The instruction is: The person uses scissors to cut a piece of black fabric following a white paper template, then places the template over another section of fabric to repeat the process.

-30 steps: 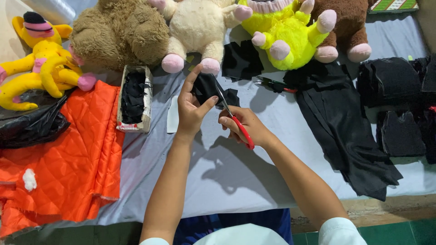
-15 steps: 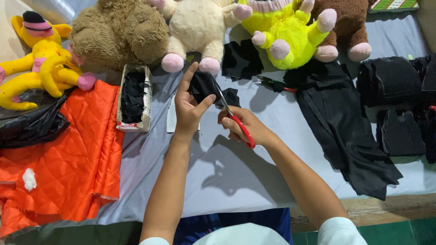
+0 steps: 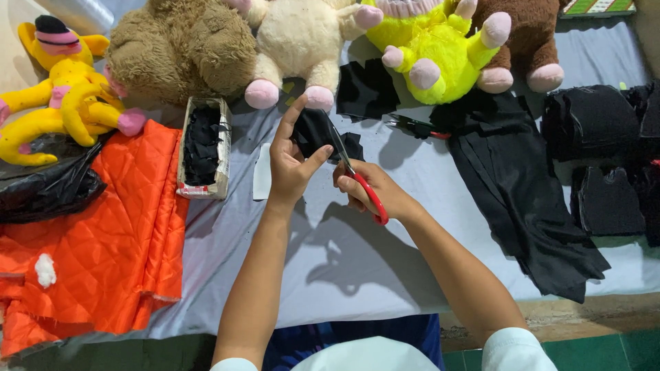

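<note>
My left hand (image 3: 292,161) pinches a small piece of black cloth (image 3: 313,130) and holds it up above the grey table cover (image 3: 357,261). My right hand (image 3: 375,192) grips red-handled scissors (image 3: 359,184), whose blades reach up into the cloth's right edge. A further scrap of black cloth (image 3: 353,146) shows just behind the blades. A white paper piece (image 3: 262,181) lies flat beside my left wrist.
A small box of black cut pieces (image 3: 203,146) stands left of my hands. Orange quilted fabric (image 3: 96,240) covers the left side. Plush toys (image 3: 302,41) line the far edge. Black cloth (image 3: 522,192) and folded black stacks (image 3: 591,124) lie at right, another pair of scissors (image 3: 412,127) behind.
My hands stay in the same place. The scissors have shifted only slightly along the cloth's edge.
</note>
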